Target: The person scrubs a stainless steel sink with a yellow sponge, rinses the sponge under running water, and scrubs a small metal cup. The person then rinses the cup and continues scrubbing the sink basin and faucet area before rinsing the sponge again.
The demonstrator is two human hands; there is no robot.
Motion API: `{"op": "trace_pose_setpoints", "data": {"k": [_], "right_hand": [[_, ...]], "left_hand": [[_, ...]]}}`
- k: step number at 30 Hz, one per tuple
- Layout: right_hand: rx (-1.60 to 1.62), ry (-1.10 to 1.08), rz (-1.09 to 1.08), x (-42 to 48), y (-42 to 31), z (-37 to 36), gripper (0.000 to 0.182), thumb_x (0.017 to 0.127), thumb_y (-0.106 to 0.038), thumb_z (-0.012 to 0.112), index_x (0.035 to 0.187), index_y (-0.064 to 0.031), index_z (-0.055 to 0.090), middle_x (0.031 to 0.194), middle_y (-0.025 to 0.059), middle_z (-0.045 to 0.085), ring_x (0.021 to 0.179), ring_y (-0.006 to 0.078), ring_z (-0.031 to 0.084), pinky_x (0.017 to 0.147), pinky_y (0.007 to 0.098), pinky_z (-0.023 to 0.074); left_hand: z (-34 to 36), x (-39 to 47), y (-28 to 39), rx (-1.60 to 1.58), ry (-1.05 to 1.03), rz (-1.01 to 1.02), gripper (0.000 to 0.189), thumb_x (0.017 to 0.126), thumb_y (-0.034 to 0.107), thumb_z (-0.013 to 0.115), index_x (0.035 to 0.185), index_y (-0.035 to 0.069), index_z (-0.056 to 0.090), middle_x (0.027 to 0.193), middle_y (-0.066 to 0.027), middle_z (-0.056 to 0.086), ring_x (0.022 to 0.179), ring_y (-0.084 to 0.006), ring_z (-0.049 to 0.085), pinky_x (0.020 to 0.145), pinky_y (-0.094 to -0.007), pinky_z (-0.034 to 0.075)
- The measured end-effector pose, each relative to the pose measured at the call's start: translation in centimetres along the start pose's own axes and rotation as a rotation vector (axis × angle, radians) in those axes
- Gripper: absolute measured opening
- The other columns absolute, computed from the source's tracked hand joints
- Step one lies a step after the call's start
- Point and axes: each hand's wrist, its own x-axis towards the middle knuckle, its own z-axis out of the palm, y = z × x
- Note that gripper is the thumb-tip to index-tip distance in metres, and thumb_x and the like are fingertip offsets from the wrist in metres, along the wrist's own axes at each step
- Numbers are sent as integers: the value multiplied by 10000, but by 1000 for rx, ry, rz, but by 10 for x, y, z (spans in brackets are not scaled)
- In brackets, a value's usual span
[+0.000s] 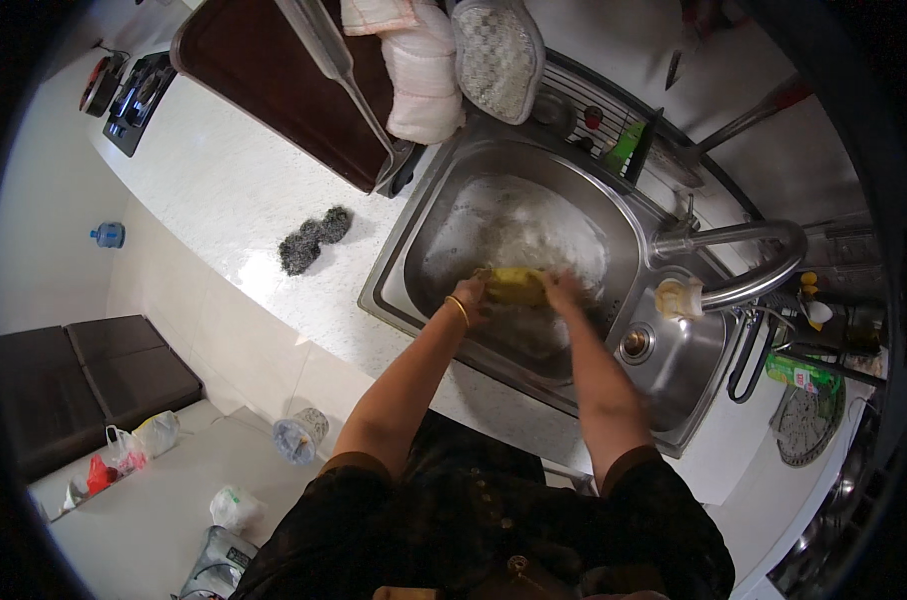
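A yellow item (516,285), possibly a cloth or sponge, lies partly under cloudy, foamy water in the large stainless steel sink basin (622,217). My left hand (474,294), with a gold bangle at the wrist, grips its left end. At its right end is my right hand (563,291), blurred, its fingers closed on the edge. The water hides the lower part of the item and some of my fingertips.
A curved metal faucet (753,289) reaches over the small side basin (686,367). Steel wool scourers (315,240) lie on the white countertop (236,172). A brown tray (273,82), rolled white towels (420,82) and a wire rack (596,97) stand beyond the sink.
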Motion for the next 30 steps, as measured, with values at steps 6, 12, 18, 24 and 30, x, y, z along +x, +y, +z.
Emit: {"op": "trace_pose_setpoints", "data": {"k": [6,12,18,24,30], "right_hand": [[588,-690,-440,-98,-137,-88,475,846,-276,601,1230,-25,478,1097,113,580,966,240,556,871,343,433],[429,-203,-669,-141,-198,-125,309,766,-334,673,840,-48,582,773,150,610,745,332,603,660,379,473],[558,7,-426,-102,-217,-108,317,773,-345,638,849,-37,638,775,166,640,737,337,620,666,396,478],[443,-31,-278,-37,-160,-93,449,830,-411,558,776,32,609,731,174,617,658,294,583,644,404,447],[88,-223,-193,-14,-60,-64,370,829,-278,567,1123,-56,539,1115,184,539,1020,308,538,845,406,432]], "left_hand": [[-51,68,-19,-272,-261,-8,685,826,442,556,1356,79,317,1305,-141,442,1189,-314,427,1000,-436,349],[-69,111,-65,-456,-681,458,361,936,348,392,1160,78,476,981,-90,565,928,-244,556,831,-367,458],[-8,41,-26,-537,-348,213,357,937,354,382,1171,101,474,1033,-78,556,928,-230,555,780,-354,469],[11,4,-16,-382,-70,182,280,929,336,424,1094,127,509,949,-57,579,851,-206,578,658,-389,486],[-18,-13,1,-77,92,331,337,838,206,607,1120,97,458,985,-77,561,878,-218,575,616,-371,486]]}}
